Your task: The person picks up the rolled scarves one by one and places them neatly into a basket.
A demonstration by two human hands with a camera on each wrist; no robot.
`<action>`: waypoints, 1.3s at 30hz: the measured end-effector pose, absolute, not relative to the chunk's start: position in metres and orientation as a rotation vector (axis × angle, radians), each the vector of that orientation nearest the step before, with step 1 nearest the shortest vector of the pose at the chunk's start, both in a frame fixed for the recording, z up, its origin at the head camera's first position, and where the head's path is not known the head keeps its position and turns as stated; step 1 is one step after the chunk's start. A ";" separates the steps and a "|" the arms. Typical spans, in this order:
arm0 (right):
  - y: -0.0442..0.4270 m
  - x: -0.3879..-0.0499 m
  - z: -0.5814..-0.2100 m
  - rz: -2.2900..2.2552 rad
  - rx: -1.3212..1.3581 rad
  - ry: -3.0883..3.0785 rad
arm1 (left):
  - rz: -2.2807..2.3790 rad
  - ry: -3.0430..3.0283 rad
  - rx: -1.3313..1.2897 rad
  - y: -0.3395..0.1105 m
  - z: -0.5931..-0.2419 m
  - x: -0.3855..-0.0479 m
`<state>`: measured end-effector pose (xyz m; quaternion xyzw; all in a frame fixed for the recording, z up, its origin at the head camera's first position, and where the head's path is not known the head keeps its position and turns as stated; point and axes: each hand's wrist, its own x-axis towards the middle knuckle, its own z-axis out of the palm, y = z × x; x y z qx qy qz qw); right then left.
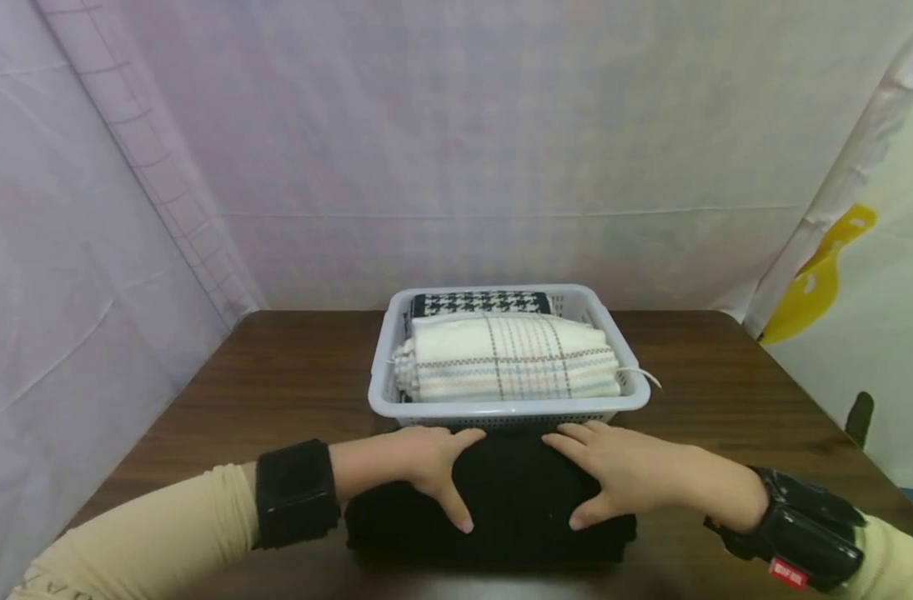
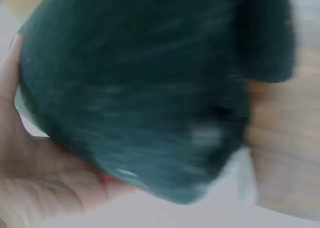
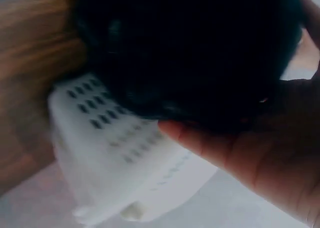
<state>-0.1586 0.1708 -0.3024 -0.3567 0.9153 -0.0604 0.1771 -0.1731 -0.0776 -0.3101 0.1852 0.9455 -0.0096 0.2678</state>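
A thick dark bundle of folded or rolled cloth [image 1: 519, 500] is in front of the basket; its exact kind cannot be told. My left hand [image 1: 424, 465] grips its left part from above, thumb on the near side and fingers toward the basket. On the right part, my right hand [image 1: 627, 468] holds it the same way, thumb spread from the fingers. The left wrist view shows the dark cloth [image 2: 135, 88] between thumb and fingers. In the right wrist view, one finger [image 3: 200, 143] lies along the cloth beside the basket's perforated wall. Both wrist views are blurred.
Beyond the bundle stands a white plastic basket [image 1: 494, 408] holding a white plaid cloth [image 1: 516, 354] and a black-and-white houndstooth cloth [image 1: 482, 303]. They rest on a brown wooden table [image 1: 291, 367]. White sheets hang behind and left; a yellow object [image 1: 809, 292] hangs at right.
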 end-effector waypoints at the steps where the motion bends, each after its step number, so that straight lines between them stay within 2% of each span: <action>1: 0.173 -0.160 -0.305 -0.211 -0.977 2.568 | -0.019 2.552 0.490 -0.084 -0.311 -0.172; 9: 0.192 -0.168 -0.319 -0.408 -0.859 2.480 | 0.127 2.531 0.451 -0.136 -0.321 -0.165; 16: 0.205 -0.170 -0.329 -0.536 -0.817 2.379 | 0.250 2.449 0.569 -0.157 -0.339 -0.171; 29: 0.203 -0.175 -0.360 -0.832 -0.852 2.316 | 0.240 2.604 0.551 -0.142 -0.346 -0.170; 34: 0.204 -0.176 -0.366 -0.940 -0.818 2.305 | 0.186 2.675 0.466 -0.137 -0.348 -0.167; 39: 0.204 -0.178 -0.368 -0.994 -0.810 2.272 | 0.341 2.678 0.390 -0.140 -0.352 -0.164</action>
